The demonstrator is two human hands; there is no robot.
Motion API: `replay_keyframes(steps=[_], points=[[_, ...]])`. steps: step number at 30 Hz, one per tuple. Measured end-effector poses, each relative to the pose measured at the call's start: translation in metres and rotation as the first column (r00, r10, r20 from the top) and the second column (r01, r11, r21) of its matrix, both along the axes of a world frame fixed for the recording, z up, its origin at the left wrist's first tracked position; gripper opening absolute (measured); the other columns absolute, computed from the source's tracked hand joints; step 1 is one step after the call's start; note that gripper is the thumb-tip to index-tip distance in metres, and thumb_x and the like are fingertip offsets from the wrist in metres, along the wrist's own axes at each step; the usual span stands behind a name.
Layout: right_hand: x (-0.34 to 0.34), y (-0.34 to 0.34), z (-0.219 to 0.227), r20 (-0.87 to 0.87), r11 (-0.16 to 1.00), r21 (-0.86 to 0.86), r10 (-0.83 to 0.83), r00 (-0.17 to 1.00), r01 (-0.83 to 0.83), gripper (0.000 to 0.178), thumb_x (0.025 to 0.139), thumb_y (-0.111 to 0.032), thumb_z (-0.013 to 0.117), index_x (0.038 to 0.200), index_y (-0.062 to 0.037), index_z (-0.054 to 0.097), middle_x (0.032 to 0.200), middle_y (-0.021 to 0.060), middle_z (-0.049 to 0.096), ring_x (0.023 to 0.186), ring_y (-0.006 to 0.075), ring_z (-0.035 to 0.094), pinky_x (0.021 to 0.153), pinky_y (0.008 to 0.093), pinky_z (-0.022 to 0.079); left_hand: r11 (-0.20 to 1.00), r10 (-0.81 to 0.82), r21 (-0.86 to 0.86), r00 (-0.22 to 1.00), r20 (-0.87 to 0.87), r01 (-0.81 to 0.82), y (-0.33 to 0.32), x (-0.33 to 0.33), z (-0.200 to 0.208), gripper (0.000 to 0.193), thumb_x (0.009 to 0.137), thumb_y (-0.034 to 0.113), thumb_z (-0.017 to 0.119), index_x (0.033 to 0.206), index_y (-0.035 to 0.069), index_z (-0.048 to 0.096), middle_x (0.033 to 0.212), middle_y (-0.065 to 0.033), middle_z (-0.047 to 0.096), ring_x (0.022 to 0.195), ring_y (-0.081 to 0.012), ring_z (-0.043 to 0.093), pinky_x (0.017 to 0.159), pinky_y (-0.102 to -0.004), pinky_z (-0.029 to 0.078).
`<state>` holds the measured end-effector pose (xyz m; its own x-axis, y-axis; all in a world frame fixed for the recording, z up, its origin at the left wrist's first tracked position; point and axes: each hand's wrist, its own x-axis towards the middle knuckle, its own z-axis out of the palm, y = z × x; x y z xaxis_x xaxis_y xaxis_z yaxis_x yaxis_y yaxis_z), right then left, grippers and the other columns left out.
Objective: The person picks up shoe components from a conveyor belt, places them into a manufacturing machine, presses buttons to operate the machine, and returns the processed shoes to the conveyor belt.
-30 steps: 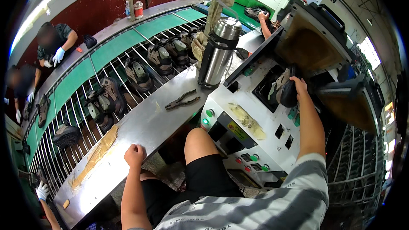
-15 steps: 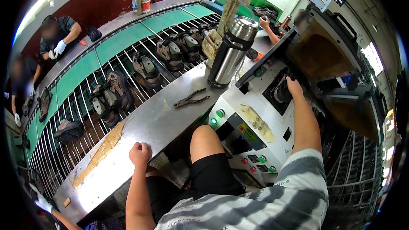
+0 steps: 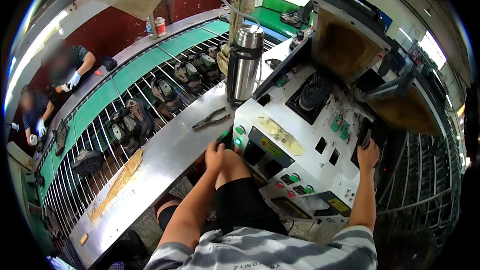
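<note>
My left hand (image 3: 215, 157) is beside my knee, near the lit green button on the white machine's front corner. Its thumb and fingers look apart, with nothing visible between them. At the machine's right-hand station, my right hand (image 3: 368, 154) has its fingers closed around a dark shoe-like thing with a grey part (image 3: 366, 139), mostly hidden by the hand and the dark surroundings. A dark shoe (image 3: 315, 92) sits untouched in the black recess of the white machine (image 3: 320, 127), below a raised lid (image 3: 345, 45) with a brown-stained inside.
Pliers (image 3: 212, 119) and a steel thermos (image 3: 246, 65) are on the metal table (image 3: 170, 157). Several shoes (image 3: 137, 117) stand on a rod conveyor beyond it. Two people wearing white gloves work across the conveyor. A second lid (image 3: 407, 105) stands open on the right, beside a wire rack (image 3: 420, 185).
My right hand has let go of the shoe in the recess and moved toward me to the right-hand station. My left hand has left the table edge and moved right to the machine's corner.
</note>
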<state>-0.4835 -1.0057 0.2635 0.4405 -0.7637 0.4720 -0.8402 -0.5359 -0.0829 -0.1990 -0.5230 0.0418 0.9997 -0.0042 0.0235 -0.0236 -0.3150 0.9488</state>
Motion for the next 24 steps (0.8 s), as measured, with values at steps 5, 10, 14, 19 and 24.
replay_keyframes(steps=[5,10,14,19,24], points=[[-0.041,-0.053,0.008,-0.258,0.939,0.220,-0.204,0.944,0.263,0.085,0.074,-0.051,0.069,0.146,-0.0209,0.034,0.146,0.0162,0.035,0.133,0.0368,0.036,0.105,0.0486,0.037,0.781,-0.401,-0.622,0.814,-0.420,0.064,-0.117,0.007,0.070,0.074,0.092,0.048,0.051,0.144,0.000,0.033,0.151,-0.0193,0.032,0.140,-0.0315,0.027,0.114,-0.0398,0.019],[0.001,-0.045,0.051,-0.124,0.858,0.460,-0.194,0.973,0.229,0.100,0.068,-0.049,0.072,0.148,-0.0088,0.028,0.148,0.0225,0.032,0.133,0.0399,0.036,0.108,0.0466,0.034,0.618,-0.595,-0.781,0.706,-0.384,0.096,-0.021,0.026,0.024,0.061,0.093,0.043,0.048,0.138,0.001,0.043,0.142,-0.0158,0.044,0.128,-0.0312,0.044,0.106,-0.0430,0.033],[-0.081,-0.233,-0.032,0.322,0.828,0.559,-0.169,0.932,-0.042,0.096,0.066,-0.038,0.072,0.140,0.0095,0.035,0.143,0.0254,0.041,0.130,0.0371,0.041,0.105,0.0402,0.036,0.792,-0.389,-0.610,0.783,-0.485,0.016,0.039,-0.010,0.049,0.035,0.093,0.027,0.052,0.117,0.003,0.061,0.113,-0.0118,0.065,0.096,-0.0230,0.064,0.084,-0.0348,0.049],[-0.041,-0.187,-0.055,0.249,0.860,0.491,-0.292,0.924,0.139,0.098,0.074,-0.055,0.065,0.148,-0.0032,0.026,0.143,0.0247,0.042,0.130,0.0410,0.042,0.107,0.0467,0.033,0.745,-0.079,-0.589,0.836,-0.544,-0.313,0.194,-0.072,0.006,0.029,0.092,0.025,0.055,0.110,0.003,0.063,0.096,-0.0078,0.066,0.088,-0.0200,0.063,0.079,-0.0337,0.050],[-0.047,-0.078,-0.029,0.372,0.858,0.173,-0.512,0.774,0.484,0.100,0.066,-0.070,0.067,0.141,-0.0100,0.040,0.124,0.0184,0.060,0.110,0.0402,0.059,0.091,0.0520,0.048,0.621,0.045,-0.674,0.877,-0.479,-0.401,0.269,-0.148,-0.053,0.026,0.094,0.020,0.053,0.107,0.000,0.062,0.093,-0.0092,0.065,0.083,-0.0194,0.063,0.075,-0.0316,0.052]])
